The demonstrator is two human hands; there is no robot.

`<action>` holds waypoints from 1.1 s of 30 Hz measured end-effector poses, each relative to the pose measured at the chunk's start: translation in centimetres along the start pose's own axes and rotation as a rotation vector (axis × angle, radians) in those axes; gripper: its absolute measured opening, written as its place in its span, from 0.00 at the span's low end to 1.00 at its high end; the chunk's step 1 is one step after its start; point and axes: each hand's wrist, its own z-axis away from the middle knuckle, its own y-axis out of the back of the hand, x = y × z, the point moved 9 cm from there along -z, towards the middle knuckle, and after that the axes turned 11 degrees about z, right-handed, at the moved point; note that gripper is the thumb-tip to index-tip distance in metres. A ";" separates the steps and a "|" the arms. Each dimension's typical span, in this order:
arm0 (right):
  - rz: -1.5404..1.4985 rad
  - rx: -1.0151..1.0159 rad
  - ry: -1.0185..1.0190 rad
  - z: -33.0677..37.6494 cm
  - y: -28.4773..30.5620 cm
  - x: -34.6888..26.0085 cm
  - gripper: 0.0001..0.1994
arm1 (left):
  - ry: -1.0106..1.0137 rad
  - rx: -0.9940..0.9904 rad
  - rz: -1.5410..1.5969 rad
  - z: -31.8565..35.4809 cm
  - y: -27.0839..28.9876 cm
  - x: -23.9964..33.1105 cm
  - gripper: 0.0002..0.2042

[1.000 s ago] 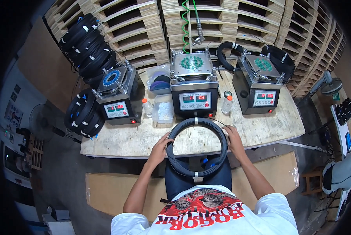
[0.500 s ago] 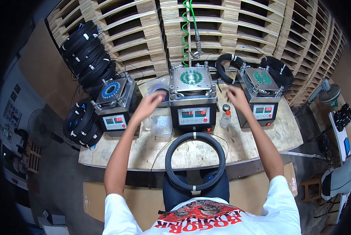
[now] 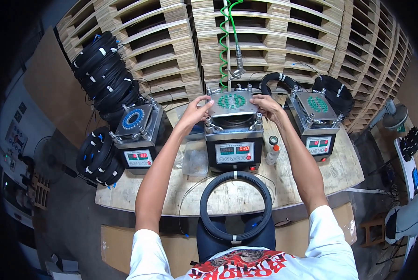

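The square metal plate (image 3: 215,110) set with rings of green-ended connectors is between my two hands, over the middle polishing machine (image 3: 234,157). My left hand (image 3: 198,112) closes its fingers and thumb on the plate's left edge, and my right hand (image 3: 266,105) grips the opposite edge. Below the plate's front edge a dark round pad (image 3: 234,121) shows. The plate appears raised a little off the machine's front corner clamps. A black cable coil (image 3: 205,205) lies across the table's front edge and my lap.
Similar machines stand left (image 3: 135,126) and right (image 3: 317,122). A clear plastic tub (image 3: 196,162) and a bottle with an orange top (image 3: 272,154) flank the middle one. Cable coils (image 3: 107,79) are stacked at the far left. A green air hose (image 3: 235,30) hangs behind.
Both hands have come inward from beside the middle machine and taken hold of its plate. The plate looks lifted slightly. The middle display's readout differs. The whole view has shifted a little.
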 end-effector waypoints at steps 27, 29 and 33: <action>-0.084 0.195 0.290 -4.7 -3.1 -13.9 0.15 | -0.262 0.218 -0.328 -4.7 7.4 -4.3 0.10; -0.063 0.250 0.241 -6.4 0.0 -11.6 0.14 | -0.161 0.189 -0.019 -4.8 6.6 -5.1 0.13; 0.045 0.465 0.223 -11.3 6.1 -8.4 0.13 | -0.169 0.399 0.128 -2.5 4.3 -2.2 0.22</action>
